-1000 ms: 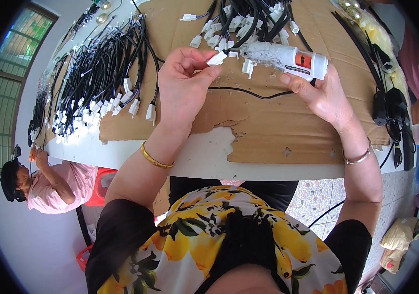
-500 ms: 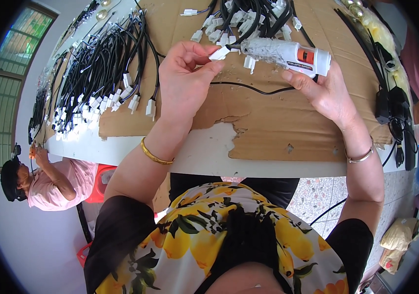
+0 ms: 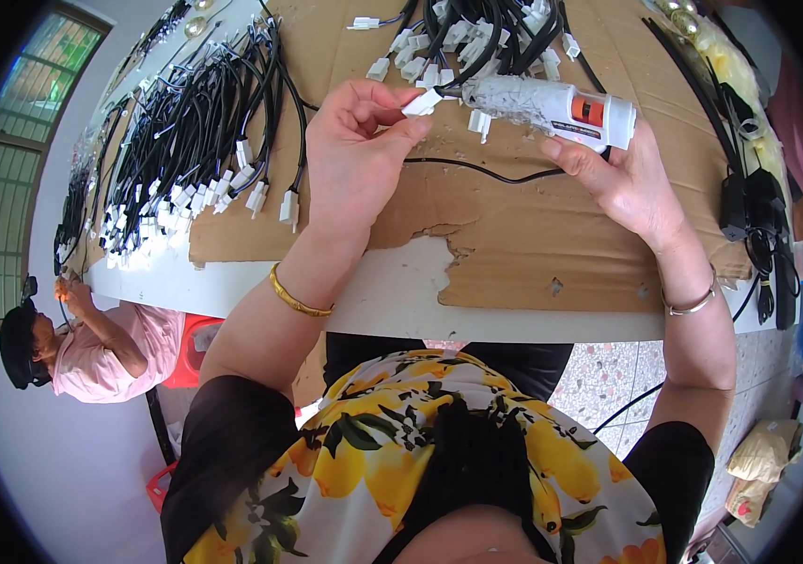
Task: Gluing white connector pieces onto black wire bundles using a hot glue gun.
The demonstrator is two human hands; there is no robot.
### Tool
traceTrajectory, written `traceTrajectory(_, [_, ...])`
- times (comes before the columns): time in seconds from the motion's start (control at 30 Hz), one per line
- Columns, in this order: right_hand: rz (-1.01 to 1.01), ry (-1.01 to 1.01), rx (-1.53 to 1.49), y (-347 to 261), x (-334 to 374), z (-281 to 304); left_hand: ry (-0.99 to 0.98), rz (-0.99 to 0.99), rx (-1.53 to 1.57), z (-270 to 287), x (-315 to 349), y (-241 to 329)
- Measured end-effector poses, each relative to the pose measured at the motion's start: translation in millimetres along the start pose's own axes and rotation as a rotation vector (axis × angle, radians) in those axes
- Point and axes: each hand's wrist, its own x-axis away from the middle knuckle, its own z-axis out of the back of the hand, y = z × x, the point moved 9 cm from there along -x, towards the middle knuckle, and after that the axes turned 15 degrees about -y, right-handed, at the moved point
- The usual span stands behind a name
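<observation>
Fingers of the left hand (image 3: 356, 158): pinched, thumb against forefinger, on one white connector (image 3: 423, 103); the remaining fingers curl behind.
Fingers of the right hand (image 3: 629, 183): wrapped around the rear of a glue gun (image 3: 519, 101), thumb along its near side; handle and trigger are hidden, so whether the trigger is squeezed I cannot tell.
Connector in hand: raised over the cardboard (image 3: 552, 258), tilted, its black-cabled end turned toward the gun's tip.
Glue gun: roughly level, pointing left, its pale barrel coated in clear residue. The tip meets or nearly meets the connector's cable end; contact is too small to confirm.
Black cable (image 3: 486, 172): lies across the cardboard, below the gun.
Cable bundle (image 3: 500, 42): at the far edge, white connectors hanging out near the gun.
Cable pile (image 3: 204, 132): to the left, connector ends toward the near side of the white surface (image 3: 373, 305).
Step in hand: probably gluing where cable enters connector.
Next move calls for: a steady pinch, fingertips clear of the tip, small controlled motion of the gun around that joint, and no brushing against the bundled connectors.
</observation>
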Motion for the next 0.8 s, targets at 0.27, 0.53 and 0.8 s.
traceTrajectory(0.27, [0.034,-0.001,0.071,-2,0,2,0.002,0.043,0.182,1,-1,-6])
traceTrajectory(0.53, [0.299,0.207,0.075,-16,5,12,-0.087,0.09,0.293,-7,-2,-11])
traceTrajectory(0.8, [0.027,0.012,0.009,-2,0,4,-0.207,0.128,0.431,-15,-5,-18])
